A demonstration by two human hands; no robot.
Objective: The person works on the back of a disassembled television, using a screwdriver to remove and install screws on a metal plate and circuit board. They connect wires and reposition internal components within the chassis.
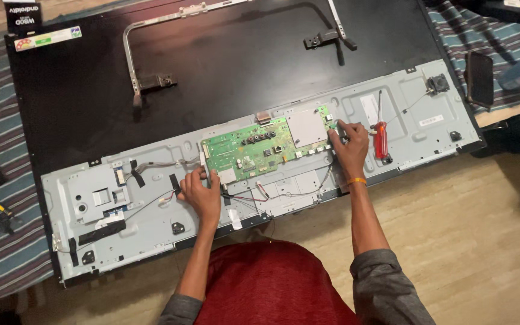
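Resting on the metal chassis of an opened television lying face down, a green board sits between both hands. Left hand grips its left edge, fingers curled; right hand pinches its right edge beside a red screwdriver.

Large flat television panel lying face down, black back filling the upper picture. Small black box with white print at the top left corner. Just below it, long white sticker on the panel (green, red and yellow patches). White rectangular labels on the grey metal chassis at right, another smaller. Dark phone screen on striped cloth, far right.
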